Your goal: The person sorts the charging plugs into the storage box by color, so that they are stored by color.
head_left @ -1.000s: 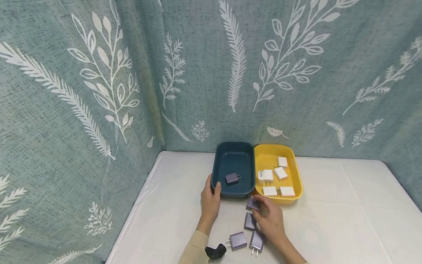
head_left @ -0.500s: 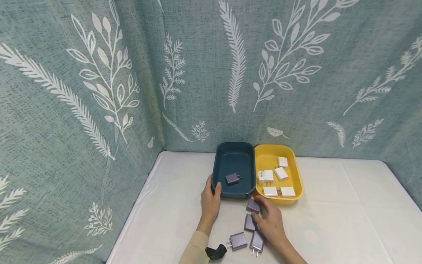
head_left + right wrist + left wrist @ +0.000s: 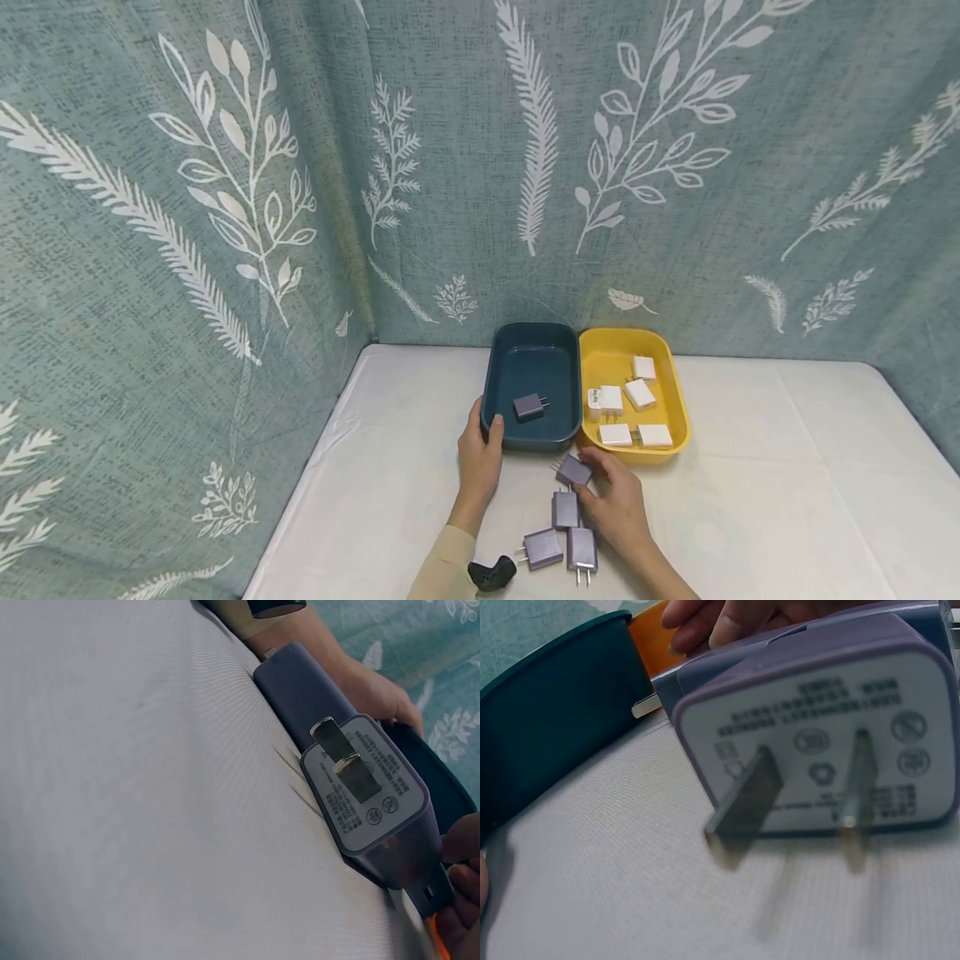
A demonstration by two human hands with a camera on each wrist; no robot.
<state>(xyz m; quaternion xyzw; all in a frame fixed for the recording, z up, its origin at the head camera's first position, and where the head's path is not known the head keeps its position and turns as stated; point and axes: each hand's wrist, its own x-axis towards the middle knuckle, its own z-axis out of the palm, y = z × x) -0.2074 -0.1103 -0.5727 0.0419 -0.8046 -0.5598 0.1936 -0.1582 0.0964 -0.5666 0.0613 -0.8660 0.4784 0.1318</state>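
Observation:
My left hand [image 3: 480, 462] holds the near left corner of a dark blue tray [image 3: 534, 333], thumb over the rim and fingers along the outside wall. One purple plug-in charger [image 3: 528, 407] lies inside that tray. In front of the trays my right hand [image 3: 617, 500] pinches another purple charger [image 3: 574, 470] between thumb and fingers, its prongs facing left. Just nearer are more purple chargers: one with prongs away [image 3: 566, 509], a charger with prongs toward me [image 3: 582, 550], and a charger with prongs left [image 3: 543, 548]. The left wrist view shows a charger's [image 3: 825, 742] pronged face up close.
A yellow tray [image 3: 678, 392] stands against the blue one's right side, with several white chargers [image 3: 615, 434] in it. A black device [image 3: 492, 573] sits by the left forearm. White cloth [image 3: 780, 483] covers the table; a patterned curtain [image 3: 450, 167] hangs behind.
The charger in my right hand has tilted and shifted slightly nearer. The two chargers below it have slid a little left and turned straighter. My left hand stays on the blue tray.

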